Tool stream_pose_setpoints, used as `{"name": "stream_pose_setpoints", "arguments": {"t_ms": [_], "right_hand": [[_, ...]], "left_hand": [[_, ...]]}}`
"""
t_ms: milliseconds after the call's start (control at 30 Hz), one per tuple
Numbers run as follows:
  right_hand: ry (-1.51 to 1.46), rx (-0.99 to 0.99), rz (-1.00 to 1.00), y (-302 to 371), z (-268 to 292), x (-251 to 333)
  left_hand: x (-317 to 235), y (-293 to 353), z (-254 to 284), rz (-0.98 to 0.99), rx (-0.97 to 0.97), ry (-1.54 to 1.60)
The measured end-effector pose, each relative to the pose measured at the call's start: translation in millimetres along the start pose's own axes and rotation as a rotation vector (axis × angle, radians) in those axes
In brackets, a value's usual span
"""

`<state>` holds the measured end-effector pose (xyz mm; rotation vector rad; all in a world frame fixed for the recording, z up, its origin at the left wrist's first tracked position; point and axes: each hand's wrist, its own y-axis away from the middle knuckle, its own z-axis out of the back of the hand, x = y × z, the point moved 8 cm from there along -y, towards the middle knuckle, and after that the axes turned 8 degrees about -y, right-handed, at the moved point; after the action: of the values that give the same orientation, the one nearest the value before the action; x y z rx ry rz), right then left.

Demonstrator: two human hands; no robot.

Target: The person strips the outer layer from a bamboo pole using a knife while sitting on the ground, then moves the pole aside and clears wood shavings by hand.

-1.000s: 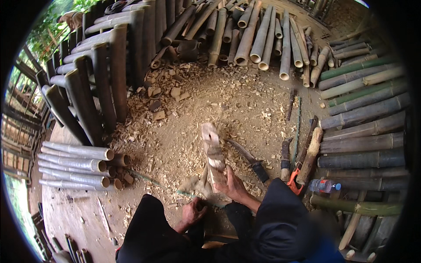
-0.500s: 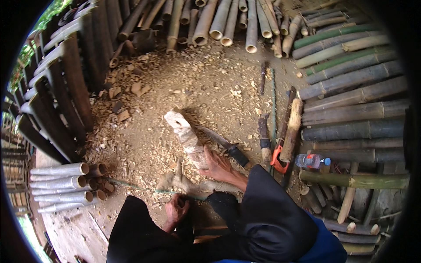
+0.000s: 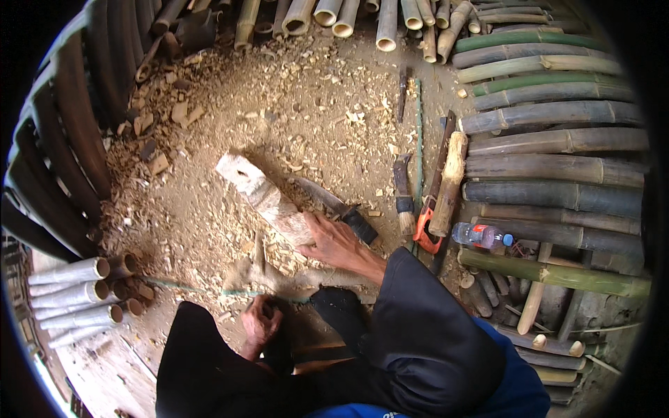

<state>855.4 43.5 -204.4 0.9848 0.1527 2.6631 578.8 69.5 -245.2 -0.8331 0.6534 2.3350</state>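
Observation:
A pale, rough-hewn wood block point(image 3: 261, 195) with a small hole near its far end lies slanting on the chip-strewn ground. My right hand point(image 3: 333, 240) is closed over its near end, fingers against the side. Beside the block rests a big knife point(image 3: 357, 223) with a dark handle, its blade pointing to the far left. My left hand point(image 3: 260, 320) is curled shut low between my knees, and nothing shows in its fingers. Just beyond it is a forked piece of wood point(image 3: 261, 268), partly on a tan cloth or sack point(image 3: 324, 279).
To the right lie a hand tool with a wooden handle point(image 3: 403, 184), an orange-handled saw point(image 3: 426, 233), a short log point(image 3: 449, 184) and a plastic bottle point(image 3: 481, 235). Bamboo poles point(image 3: 550, 167) line the right and far sides. Cut bamboo lengths point(image 3: 73, 289) are stacked at left.
The block's far end has swung to the left, with my right hand still on its near end. My left hand stays curled by my knees. The whole view has shifted somewhat.

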Motion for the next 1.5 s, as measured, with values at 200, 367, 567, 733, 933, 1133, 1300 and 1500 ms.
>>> {"name": "stream_pose_setpoints", "arguments": {"t_ms": [200,367,567,733,933,1133,1300,1500], "right_hand": [[-0.033,0.028,-0.326,-36,-30,-6],[0.366,-0.082,-0.416,-13,-43,-37],[0.152,0.0,-0.56,4,-83,-57],[0.097,-0.227,-0.644,41,-66,-79],[-0.248,-0.11,-0.62,53,-36,-98],[-1.015,-0.265,0.559,21,90,182],[-1.061,0.5,0.73,-8,115,258],[-1.165,0.592,0.764,-3,110,261]], "left_hand": [[71,-11,3,0.007,-0.013,0.029],[114,-11,9,0.056,0.058,0.052],[140,-36,14,0.11,0.317,0.04],[113,-90,36,-0.068,0.194,0.146],[133,-198,89,-0.426,-0.572,-0.027],[202,-317,130,-0.094,-0.682,-0.422],[205,-340,115,-0.07,-0.599,-0.534],[209,-332,120,-0.076,-0.573,-0.58]]}}
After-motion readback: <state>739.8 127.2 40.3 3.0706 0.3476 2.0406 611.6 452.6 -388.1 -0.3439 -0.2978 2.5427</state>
